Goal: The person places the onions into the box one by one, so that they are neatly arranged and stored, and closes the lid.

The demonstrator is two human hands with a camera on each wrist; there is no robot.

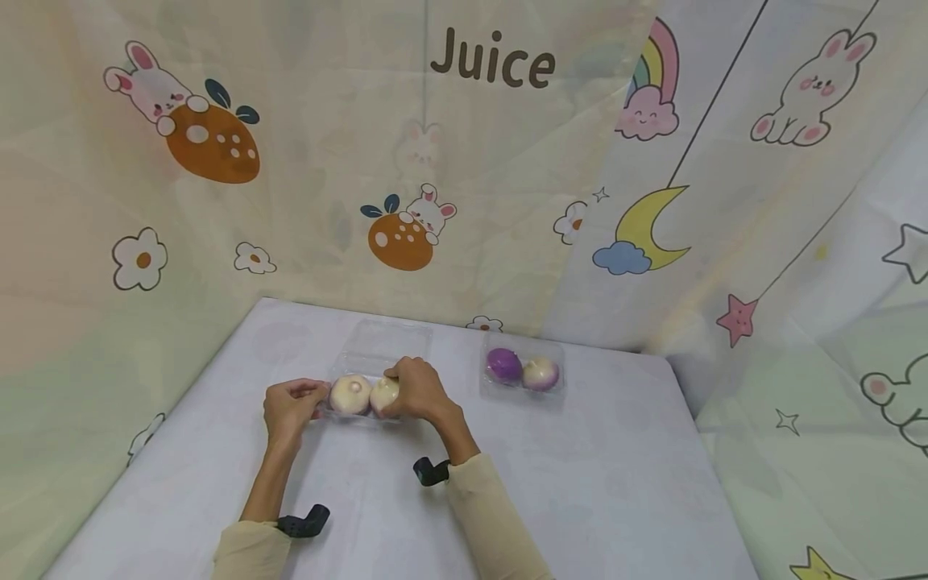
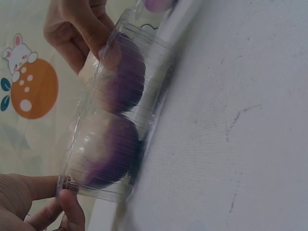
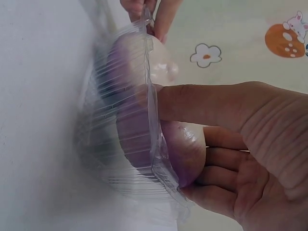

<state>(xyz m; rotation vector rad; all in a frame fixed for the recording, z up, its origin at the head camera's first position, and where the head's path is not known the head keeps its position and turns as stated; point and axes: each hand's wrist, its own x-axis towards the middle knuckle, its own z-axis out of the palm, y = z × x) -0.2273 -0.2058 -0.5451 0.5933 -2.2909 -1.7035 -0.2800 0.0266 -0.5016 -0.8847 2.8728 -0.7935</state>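
Note:
An open clear plastic clamshell box [image 2: 147,113] holds two round, glossy, purple-and-cream pieces that look like onions or turnips. My left hand [image 1: 292,409] pinches the box's left rim between thumb and fingers. The left piece [image 1: 350,395] sits in the box near that hand, untouched by it. Around the right piece [image 3: 186,151] curl the fingers and thumb of my right hand [image 1: 420,391], the thumb reaching inside the box wall. The raised lid [image 1: 386,342] lies back behind the base. Part of the right piece is hidden by my right hand in the head view.
A second clear box [image 1: 524,392] stands to the right, holding a purple piece [image 1: 503,365] and a purple-and-cream one [image 1: 540,374]. Both boxes are on a white-covered table [image 1: 580,483]. A printed cloth [image 1: 326,201] hangs behind the table's back edge.

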